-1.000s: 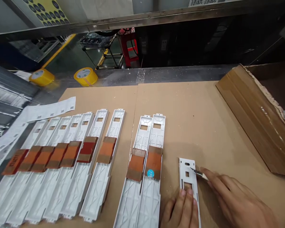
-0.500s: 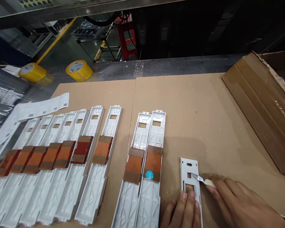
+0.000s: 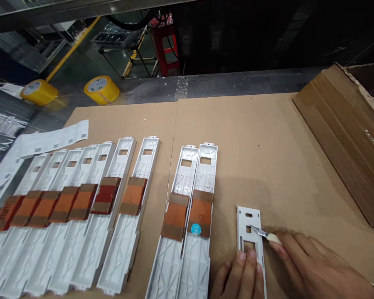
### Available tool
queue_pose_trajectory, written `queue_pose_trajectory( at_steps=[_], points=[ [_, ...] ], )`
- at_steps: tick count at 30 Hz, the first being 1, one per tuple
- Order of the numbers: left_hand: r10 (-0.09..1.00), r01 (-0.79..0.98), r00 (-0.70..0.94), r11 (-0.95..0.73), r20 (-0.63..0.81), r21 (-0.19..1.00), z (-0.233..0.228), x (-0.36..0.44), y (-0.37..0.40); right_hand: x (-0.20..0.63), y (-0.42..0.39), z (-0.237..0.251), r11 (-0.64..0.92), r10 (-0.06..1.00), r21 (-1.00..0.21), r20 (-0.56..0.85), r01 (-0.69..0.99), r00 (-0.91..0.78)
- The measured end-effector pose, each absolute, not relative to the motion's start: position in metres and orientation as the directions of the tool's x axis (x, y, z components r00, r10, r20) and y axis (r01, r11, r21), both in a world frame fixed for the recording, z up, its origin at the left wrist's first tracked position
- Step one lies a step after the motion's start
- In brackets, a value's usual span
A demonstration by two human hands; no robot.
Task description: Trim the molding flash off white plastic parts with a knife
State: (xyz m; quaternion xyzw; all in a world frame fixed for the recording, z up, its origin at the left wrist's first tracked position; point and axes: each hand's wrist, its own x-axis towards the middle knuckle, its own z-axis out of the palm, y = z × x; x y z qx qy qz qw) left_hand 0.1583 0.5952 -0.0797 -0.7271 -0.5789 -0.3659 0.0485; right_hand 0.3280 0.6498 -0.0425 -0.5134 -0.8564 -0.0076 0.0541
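White plastic strip (image 3: 249,232) pinned under left hand (image 3: 239,276) fingers (image 3: 251,259) lying flat together; right hand (image 3: 314,265) fingers clamped on small blade (image 3: 262,233) touching strip's cutout.

A: What are the hands on?
B: The left hand (image 3: 241,276) presses a white plastic panel (image 3: 249,232) flat on the cardboard sheet (image 3: 268,158).
A: And the other?
B: The right hand (image 3: 314,265) holds a small knife (image 3: 263,234), blade tip on the panel.

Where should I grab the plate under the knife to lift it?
Take the plate by its long edges near the free far end, from above. It lies flat, the left hand covers the near end, and the knife comes in from the right.
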Motion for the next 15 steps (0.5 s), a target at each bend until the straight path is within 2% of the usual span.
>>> queue_pose_trajectory(
  at_steps=[11,15],
  points=[
    [0.820,0.869,0.065,-0.327,0.569,0.371,-0.0796,0.1578,0.5943,0.3226,0.6542,-0.0408,0.445,0.895,-0.097,0.094,0.891,-0.436],
    [0.821,0.870,0.070,-0.329,0.567,0.369,-0.0799,0.1575,0.5937,0.3223,0.6554,-0.0385,0.476,0.877,-0.054,0.099,0.878,-0.470]
  ],
)
